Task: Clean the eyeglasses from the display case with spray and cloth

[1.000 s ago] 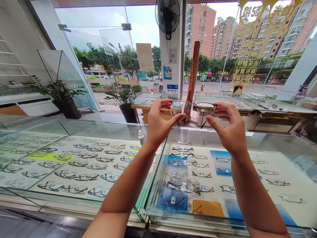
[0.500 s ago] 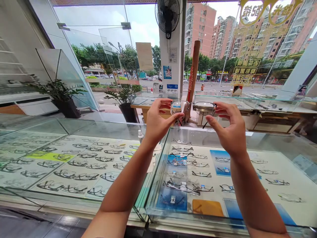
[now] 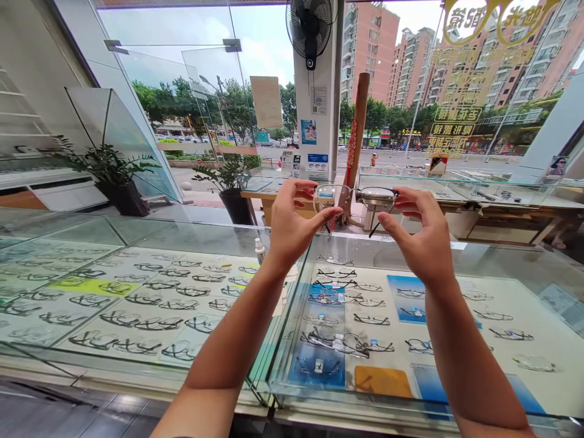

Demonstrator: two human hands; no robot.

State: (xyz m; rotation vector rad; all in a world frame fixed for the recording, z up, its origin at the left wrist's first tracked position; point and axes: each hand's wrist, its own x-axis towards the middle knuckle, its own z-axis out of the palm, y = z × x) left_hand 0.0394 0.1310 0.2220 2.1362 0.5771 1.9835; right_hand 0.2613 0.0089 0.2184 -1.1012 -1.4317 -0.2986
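A pair of thin-rimmed eyeglasses (image 3: 354, 192) is held up in the air above the glass display counters, its two lenses side by side. My left hand (image 3: 295, 222) pinches the left end of the frame, fingers at the top and thumb below the lens. At the other end, my right hand (image 3: 422, 234) grips the frame in the same way. The temple tips hang beneath the lenses and show only in part. Both forearms stretch forward over the counters.
Under me, the right display case (image 3: 479, 377) and left display case (image 3: 68, 359) hold several rows of eyeglasses. A white spray bottle (image 3: 260, 248) stands near my left wrist. Farther off are a wooden post (image 3: 359, 128), a potted plant (image 3: 232, 182) and a wall fan (image 3: 309, 30).
The eyeglasses have tilted very slightly, and their temple tips have shifted a little. Both hands keep their grip in nearly the same place.
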